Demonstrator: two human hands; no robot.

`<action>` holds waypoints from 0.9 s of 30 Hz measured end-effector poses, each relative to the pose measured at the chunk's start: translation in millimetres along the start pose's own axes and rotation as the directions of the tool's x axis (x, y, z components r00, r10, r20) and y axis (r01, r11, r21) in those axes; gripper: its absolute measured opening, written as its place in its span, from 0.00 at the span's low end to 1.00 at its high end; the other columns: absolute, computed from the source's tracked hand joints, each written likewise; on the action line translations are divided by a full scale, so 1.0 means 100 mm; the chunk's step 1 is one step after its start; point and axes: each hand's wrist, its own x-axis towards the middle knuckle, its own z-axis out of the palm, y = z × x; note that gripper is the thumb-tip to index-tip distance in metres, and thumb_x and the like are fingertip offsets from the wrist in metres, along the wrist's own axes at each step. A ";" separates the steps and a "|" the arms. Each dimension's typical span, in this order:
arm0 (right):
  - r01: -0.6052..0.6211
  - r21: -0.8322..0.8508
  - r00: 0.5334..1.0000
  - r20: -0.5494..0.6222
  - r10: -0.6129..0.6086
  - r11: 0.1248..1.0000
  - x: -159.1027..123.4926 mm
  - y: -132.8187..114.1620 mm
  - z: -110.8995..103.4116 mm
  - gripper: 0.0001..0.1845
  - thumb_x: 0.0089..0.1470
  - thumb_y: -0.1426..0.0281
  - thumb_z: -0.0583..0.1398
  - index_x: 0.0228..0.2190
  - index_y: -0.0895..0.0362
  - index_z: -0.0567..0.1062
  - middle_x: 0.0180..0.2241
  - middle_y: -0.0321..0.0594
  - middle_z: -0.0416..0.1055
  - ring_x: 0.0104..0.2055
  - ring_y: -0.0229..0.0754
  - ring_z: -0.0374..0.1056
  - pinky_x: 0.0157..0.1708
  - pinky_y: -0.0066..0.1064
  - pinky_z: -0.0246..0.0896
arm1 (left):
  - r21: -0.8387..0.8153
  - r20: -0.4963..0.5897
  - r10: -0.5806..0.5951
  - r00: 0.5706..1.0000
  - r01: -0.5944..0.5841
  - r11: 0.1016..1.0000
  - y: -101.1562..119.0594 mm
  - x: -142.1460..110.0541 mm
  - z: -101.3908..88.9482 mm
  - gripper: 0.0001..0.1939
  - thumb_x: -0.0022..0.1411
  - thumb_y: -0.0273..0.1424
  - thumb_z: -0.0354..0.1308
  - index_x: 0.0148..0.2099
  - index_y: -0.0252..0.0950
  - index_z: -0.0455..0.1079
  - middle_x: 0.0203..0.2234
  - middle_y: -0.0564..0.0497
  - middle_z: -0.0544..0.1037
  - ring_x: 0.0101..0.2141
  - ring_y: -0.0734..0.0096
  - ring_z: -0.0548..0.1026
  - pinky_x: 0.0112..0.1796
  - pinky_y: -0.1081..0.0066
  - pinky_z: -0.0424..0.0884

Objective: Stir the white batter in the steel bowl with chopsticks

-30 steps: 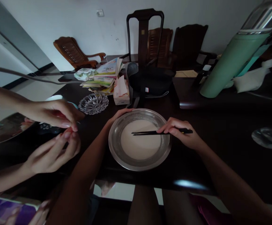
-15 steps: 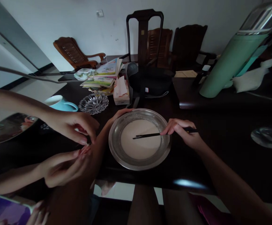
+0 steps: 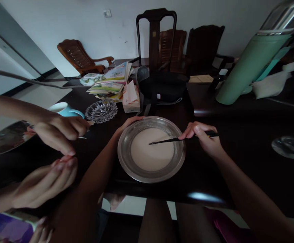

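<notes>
A wide metal bowl (image 3: 125, 153) stands near the table's front edge, with a pale, milky liquid (image 3: 150, 157) inside. My left hand (image 3: 129, 123) holds the bowl at its far left rim; most of the fingers are hidden by the rim. In my right hand (image 3: 202, 135), closed over the bowl's right side, is a pair of black chopsticks (image 3: 165, 140). Their tips point left and reach the liquid's surface.
On the left, another person's hands (image 3: 58, 135) pinch a small reddish piece near a metal basin (image 3: 10, 138). Beyond are a blue mug (image 3: 67, 110), a glass dish (image 3: 101, 112), tissues (image 3: 131, 98), booklets (image 3: 111, 82) and a black bag (image 3: 164, 87). A green thermos (image 3: 253, 67) stands right.
My right hand has shifted slightly right and up, drawing the chopsticks rightward through the liquid. My left hand stays on the bowl. The other person's hands moved toward my arm, then back left.
</notes>
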 end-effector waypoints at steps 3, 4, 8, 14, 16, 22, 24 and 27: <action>0.013 -0.007 0.995 0.098 -0.012 1.000 -0.02 0.00 0.07 0.18 0.63 0.63 0.53 0.25 0.55 0.75 0.29 0.40 0.79 0.32 0.41 0.74 0.35 0.36 0.66 | 0.006 0.043 0.023 0.999 -0.023 1.000 0.01 0.01 0.00 0.07 0.52 0.32 0.59 0.29 0.36 0.77 0.19 0.53 0.78 0.28 0.67 0.75 0.40 0.69 0.70; 0.020 -0.016 0.991 0.135 -0.018 1.000 -0.02 0.01 0.08 0.18 0.63 0.64 0.53 0.26 0.55 0.75 0.31 0.40 0.79 0.33 0.41 0.74 0.36 0.36 0.65 | 0.008 0.049 0.026 0.998 -0.026 1.000 0.01 0.01 0.00 0.06 0.52 0.32 0.60 0.30 0.36 0.77 0.19 0.54 0.78 0.27 0.67 0.75 0.39 0.69 0.70; 0.058 -0.074 0.979 0.200 -0.042 0.996 -0.01 0.01 0.09 0.15 0.63 0.65 0.54 0.28 0.55 0.76 0.33 0.41 0.80 0.34 0.42 0.72 0.37 0.37 0.64 | 0.000 0.047 0.003 0.999 -0.003 1.000 0.02 0.00 0.00 0.09 0.53 0.31 0.59 0.35 0.35 0.78 0.20 0.53 0.79 0.27 0.67 0.76 0.39 0.69 0.71; 0.039 0.018 0.999 -0.022 -0.038 0.999 0.01 0.01 -0.02 0.20 0.64 0.64 0.52 0.22 0.55 0.75 0.24 0.38 0.78 0.28 0.41 0.73 0.32 0.35 0.65 | -0.033 0.005 -0.014 1.000 0.014 0.999 0.01 -0.01 0.00 0.13 0.56 0.30 0.56 0.42 0.33 0.77 0.26 0.51 0.81 0.31 0.65 0.77 0.42 0.68 0.70; 0.044 0.086 0.999 -0.016 -0.043 0.995 0.00 0.02 -0.02 0.22 0.64 0.64 0.52 0.22 0.54 0.75 0.23 0.38 0.77 0.27 0.41 0.73 0.30 0.35 0.65 | -0.024 0.009 -0.020 1.000 0.021 1.000 0.01 -0.01 -0.01 0.13 0.57 0.31 0.56 0.41 0.35 0.78 0.23 0.52 0.80 0.30 0.65 0.77 0.41 0.68 0.70; -0.007 -0.010 0.968 0.249 0.009 1.000 -0.02 0.01 0.10 0.15 0.62 0.65 0.55 0.29 0.54 0.77 0.31 0.39 0.80 0.33 0.40 0.74 0.34 0.33 0.65 | 0.015 0.006 -0.004 1.000 0.004 1.000 0.01 -0.02 -0.02 0.10 0.55 0.33 0.58 0.38 0.38 0.78 0.23 0.52 0.80 0.34 0.61 0.77 0.42 0.67 0.69; -0.023 -0.067 0.960 0.277 0.041 0.998 -0.02 -0.01 0.11 0.11 0.61 0.67 0.56 0.31 0.54 0.78 0.34 0.39 0.80 0.35 0.40 0.74 0.36 0.33 0.65 | 0.033 0.028 0.000 1.000 -0.001 0.999 0.01 -0.02 -0.02 0.11 0.56 0.33 0.57 0.39 0.38 0.78 0.22 0.52 0.79 0.35 0.60 0.77 0.43 0.66 0.69; -0.012 -0.081 0.983 0.179 0.027 0.997 0.00 -0.01 0.06 0.12 0.61 0.67 0.56 0.29 0.55 0.77 0.34 0.40 0.80 0.36 0.41 0.74 0.37 0.34 0.65 | 0.051 0.047 0.010 0.999 -0.013 0.999 0.01 -0.02 -0.03 0.12 0.56 0.33 0.56 0.40 0.37 0.78 0.23 0.52 0.79 0.35 0.61 0.77 0.43 0.66 0.68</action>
